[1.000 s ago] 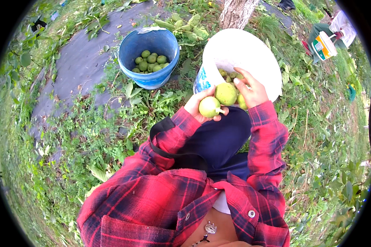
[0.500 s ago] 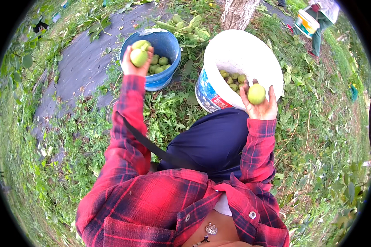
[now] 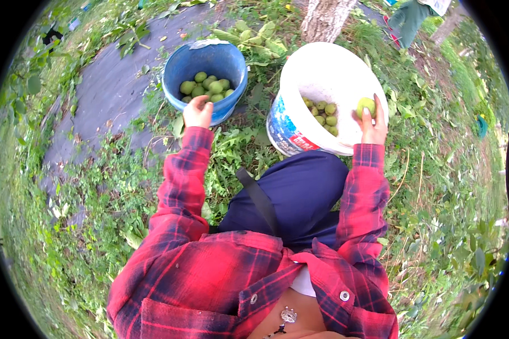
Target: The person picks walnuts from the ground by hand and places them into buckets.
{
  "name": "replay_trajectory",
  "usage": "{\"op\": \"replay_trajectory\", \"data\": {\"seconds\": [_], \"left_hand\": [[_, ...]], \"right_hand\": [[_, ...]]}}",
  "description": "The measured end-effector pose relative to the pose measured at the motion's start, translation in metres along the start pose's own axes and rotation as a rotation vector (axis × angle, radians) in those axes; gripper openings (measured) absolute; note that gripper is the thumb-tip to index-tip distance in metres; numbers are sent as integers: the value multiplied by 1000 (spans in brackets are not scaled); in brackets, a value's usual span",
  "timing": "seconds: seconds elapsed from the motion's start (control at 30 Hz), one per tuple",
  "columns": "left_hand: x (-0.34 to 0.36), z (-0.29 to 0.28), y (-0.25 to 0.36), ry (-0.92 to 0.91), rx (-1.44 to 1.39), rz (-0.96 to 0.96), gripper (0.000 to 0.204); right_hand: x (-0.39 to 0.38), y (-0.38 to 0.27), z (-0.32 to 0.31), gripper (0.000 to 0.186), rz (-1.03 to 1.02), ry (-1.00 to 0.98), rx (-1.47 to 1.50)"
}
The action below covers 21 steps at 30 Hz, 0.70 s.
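Note:
At the near rim of a blue bucket (image 3: 173, 76), my left hand (image 3: 198, 114) has its fingers bent and thumb close to them. It seems to grip the rim, though the fingertips are partly hidden. Several green round fruits (image 3: 215, 87) lie inside that bucket. My right hand (image 3: 373, 129) is closed around a green round fruit (image 3: 365, 106) over the right side of a large white bucket (image 3: 333, 62). Lower in the white bucket lie several smaller-looking yellowish-green fruits (image 3: 320, 120), some with dark marks.
A tree trunk (image 3: 326, 20) stands behind the white bucket. Dark ground sheeting (image 3: 116, 85) spreads to the left among weeds. My bent knee in navy trousers (image 3: 288, 189) is close in front of the buckets. At the upper right another person's green trouser leg (image 3: 408, 24) shows.
The fruits my left hand held over the blue bucket are out of it, and that hand has drawn back to the rim. My right hand has turned over and moved up with its fruit.

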<state>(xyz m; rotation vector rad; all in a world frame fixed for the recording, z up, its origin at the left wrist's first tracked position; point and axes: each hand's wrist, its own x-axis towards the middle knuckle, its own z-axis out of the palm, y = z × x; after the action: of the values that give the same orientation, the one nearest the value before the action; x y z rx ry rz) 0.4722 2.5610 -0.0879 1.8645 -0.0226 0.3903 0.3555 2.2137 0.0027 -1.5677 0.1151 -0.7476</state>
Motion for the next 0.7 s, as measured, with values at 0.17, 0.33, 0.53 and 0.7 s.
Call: {"op": "replay_trajectory", "data": {"seconds": [0.17, 0.33, 0.53, 0.7], "left_hand": [[0, -2, -19, 177, 254, 319, 21], [5, 37, 9, 104, 464, 496, 24], [3, 0, 0, -55, 477, 581, 17], [-43, 90, 94, -278, 66, 677, 19]], "right_hand": [[-5, 13, -19, 40, -78, -57, -385], [-48, 20, -118, 29, -154, 276, -600], [-230, 63, -193, 13, 341, 634, -1017], [-481, 101, -220, 49, 1303, 697, -1389]]}}
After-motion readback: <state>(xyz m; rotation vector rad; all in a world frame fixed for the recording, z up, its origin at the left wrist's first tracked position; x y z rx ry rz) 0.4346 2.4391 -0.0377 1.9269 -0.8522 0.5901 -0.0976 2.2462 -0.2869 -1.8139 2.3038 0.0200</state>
